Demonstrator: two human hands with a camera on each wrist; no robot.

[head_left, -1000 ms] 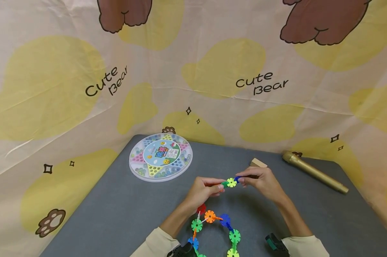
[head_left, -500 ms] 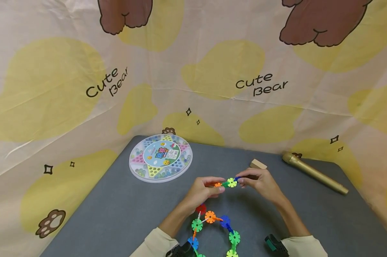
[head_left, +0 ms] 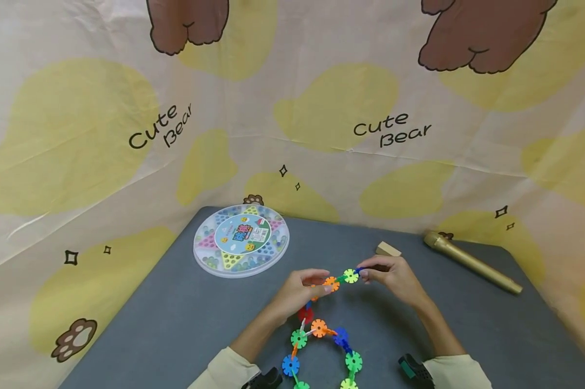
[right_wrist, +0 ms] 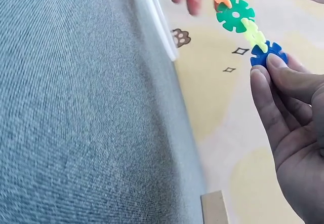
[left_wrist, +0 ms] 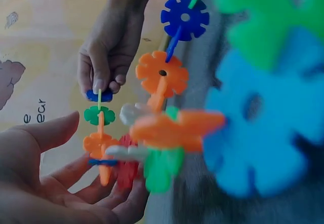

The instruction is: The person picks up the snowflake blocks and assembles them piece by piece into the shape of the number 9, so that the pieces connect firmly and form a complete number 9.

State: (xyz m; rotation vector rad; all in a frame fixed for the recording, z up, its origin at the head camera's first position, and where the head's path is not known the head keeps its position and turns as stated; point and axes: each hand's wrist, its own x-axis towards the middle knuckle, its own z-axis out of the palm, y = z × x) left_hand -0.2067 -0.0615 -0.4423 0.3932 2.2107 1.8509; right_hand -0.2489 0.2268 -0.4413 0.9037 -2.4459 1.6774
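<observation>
A chain of colourful notched plastic snowflake discs runs between both hands and down to a loop on the grey table. My right hand (head_left: 394,278) pinches the blue disc (right_wrist: 260,58) at the chain's raised end, between thumb and fingertips. Beside it come a yellow-green disc (head_left: 351,276), a green disc (right_wrist: 235,15) and an orange disc (head_left: 331,283). My left hand (head_left: 294,294) lies around the orange part, its thumb apart from its loosely bent fingers in the left wrist view. Below it hangs a red disc (head_left: 306,314), linked towards the loop's green disc (head_left: 299,339).
A round marble board game (head_left: 243,234) lies at the table's back left. Behind the right hand is a small wooden block (head_left: 388,249), and a gold microphone-shaped stick (head_left: 472,263) lies at the right. A printed cloth (head_left: 321,108) hangs behind the grey table (head_left: 175,324).
My left hand has slid left and slightly down along the chain, uncovering the orange disc and the links below. The right hand keeps its pinch with hardly any movement.
</observation>
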